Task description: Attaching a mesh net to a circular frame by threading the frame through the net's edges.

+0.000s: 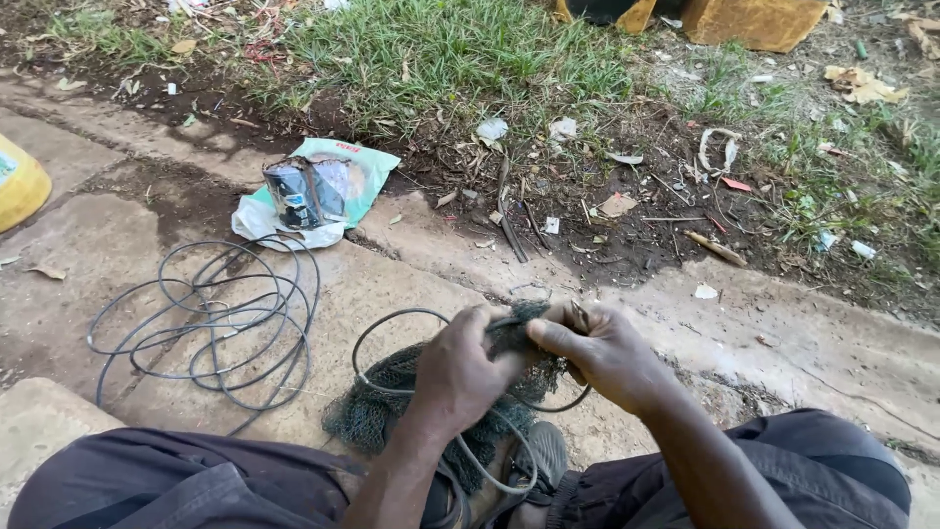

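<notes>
- Your left hand (458,370) is closed around the dark green netting (392,407), fingers clamped on its upper edge where a loop of grey wire (392,321) runs through.
- Your right hand (602,351) pinches the same bunch of netting and wire, fingers closed, just beside the left; the two hands touch.
- The netting hangs between your knees, over the concrete ground (411,274).
- A loose coil of wire (211,323) lies on the concrete to your left.
- Beyond it sits a crumpled packet (304,191) on a plastic bag (367,162), near the grass (441,49).
</notes>
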